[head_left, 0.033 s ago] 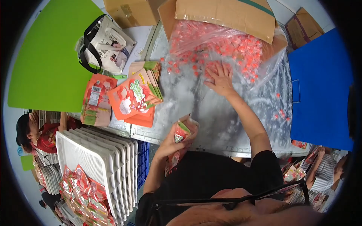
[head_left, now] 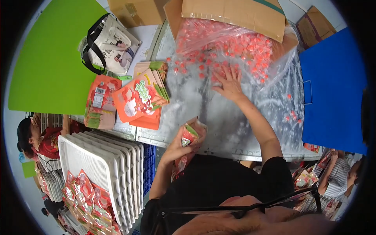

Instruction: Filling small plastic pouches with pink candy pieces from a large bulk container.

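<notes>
My left hand (head_left: 175, 149) is closed round a red and green printed pouch (head_left: 189, 135) near the table's front edge; its mouth gapes toward the table. My right hand (head_left: 230, 83) lies palm down with fingers spread over a small cluster of wrapped red candies (head_left: 220, 73). Some of those candies are covered by the palm and fingers. Just beyond, a heap of the same candies (head_left: 254, 53) spills from a clear plastic bag (head_left: 280, 74) inside a tipped cardboard box (head_left: 235, 15).
Stacks of flat pouches (head_left: 135, 98) lie left on the metal table (head_left: 219, 125), by a white tote bag (head_left: 113, 47). White trays (head_left: 90, 152) with filled pouches stand lower left. A green panel (head_left: 51, 55) and blue panel (head_left: 333, 94) flank the table. Other people are at both sides.
</notes>
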{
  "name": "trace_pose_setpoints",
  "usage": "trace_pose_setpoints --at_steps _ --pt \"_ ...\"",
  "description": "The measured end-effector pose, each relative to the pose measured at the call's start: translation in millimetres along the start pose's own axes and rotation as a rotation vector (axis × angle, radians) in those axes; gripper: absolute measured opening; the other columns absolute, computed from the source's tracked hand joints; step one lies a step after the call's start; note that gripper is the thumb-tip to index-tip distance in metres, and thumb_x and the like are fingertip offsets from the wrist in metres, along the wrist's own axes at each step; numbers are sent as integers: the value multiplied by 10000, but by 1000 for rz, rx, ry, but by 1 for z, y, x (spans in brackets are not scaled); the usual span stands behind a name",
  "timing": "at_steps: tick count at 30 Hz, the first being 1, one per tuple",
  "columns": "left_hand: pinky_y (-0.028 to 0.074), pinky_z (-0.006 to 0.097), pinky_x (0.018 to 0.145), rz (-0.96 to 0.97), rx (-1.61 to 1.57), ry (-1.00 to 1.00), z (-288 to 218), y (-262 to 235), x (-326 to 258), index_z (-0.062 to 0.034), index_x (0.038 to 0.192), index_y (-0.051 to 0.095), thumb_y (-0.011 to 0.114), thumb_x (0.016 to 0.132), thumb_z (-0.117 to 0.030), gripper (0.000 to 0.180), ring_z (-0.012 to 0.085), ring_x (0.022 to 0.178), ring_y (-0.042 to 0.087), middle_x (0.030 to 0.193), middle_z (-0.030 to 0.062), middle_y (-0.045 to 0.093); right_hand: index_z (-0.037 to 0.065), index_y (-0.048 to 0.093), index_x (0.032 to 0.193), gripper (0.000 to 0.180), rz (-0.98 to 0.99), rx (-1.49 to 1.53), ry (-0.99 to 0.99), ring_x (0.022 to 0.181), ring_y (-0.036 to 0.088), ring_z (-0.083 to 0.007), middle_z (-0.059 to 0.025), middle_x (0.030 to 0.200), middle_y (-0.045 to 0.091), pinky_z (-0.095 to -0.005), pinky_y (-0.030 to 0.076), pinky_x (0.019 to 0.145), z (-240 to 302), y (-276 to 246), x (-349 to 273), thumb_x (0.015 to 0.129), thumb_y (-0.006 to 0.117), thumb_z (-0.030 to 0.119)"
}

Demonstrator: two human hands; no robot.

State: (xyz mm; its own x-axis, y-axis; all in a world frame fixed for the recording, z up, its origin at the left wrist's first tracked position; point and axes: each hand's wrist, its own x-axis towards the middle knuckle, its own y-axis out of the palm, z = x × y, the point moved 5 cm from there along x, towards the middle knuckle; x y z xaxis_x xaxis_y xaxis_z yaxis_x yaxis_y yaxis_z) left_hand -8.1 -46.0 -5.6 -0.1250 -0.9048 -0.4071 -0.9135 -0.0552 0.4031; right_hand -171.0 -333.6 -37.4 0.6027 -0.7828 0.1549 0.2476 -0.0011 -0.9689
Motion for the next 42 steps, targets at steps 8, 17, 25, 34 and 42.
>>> trace_pose_setpoints --at_steps 8,17,25,34,42 --pt "315 311 1109 70 135 160 -9 5 -34 -50 1552 240 579 668 -22 947 183 1295 451 1390 100 477 269 458 1474 721 128 199 -128 1496 148 -392 -98 1619 231 -691 55 1151 36 -14 -122 822 732 411" --pt "317 326 1112 -35 177 200 11 11 -50 -37 1537 266 555 658 43 928 188 1302 450 1392 88 483 121 620 1293 458 -150 492 13 1312 437 -350 -136 1509 388 -490 281 1157 11 -17 -175 852 716 197" --pt "326 330 1104 -88 133 194 20 3 -54 -36 1529 275 604 680 41 914 190 1307 440 1385 92 490 140 642 1233 401 -237 277 74 1312 437 -349 -131 1440 439 -550 274 1152 16 -5 -144 848 724 215" --pt "286 337 1125 -126 126 211 13 6 -63 -23 1519 289 601 652 45 924 183 1325 411 1390 76 469 121 628 1299 470 -253 403 -31 1302 456 -313 -112 1498 423 -449 333 1140 13 -19 -189 838 718 133" --pt "314 329 1106 -92 157 239 14 2 -56 -13 1509 296 605 691 25 876 173 1283 447 1361 84 496 57 620 1295 393 -203 1008 333 1308 465 -230 -107 1420 516 -318 379 1060 -34 -20 -206 912 543 97"
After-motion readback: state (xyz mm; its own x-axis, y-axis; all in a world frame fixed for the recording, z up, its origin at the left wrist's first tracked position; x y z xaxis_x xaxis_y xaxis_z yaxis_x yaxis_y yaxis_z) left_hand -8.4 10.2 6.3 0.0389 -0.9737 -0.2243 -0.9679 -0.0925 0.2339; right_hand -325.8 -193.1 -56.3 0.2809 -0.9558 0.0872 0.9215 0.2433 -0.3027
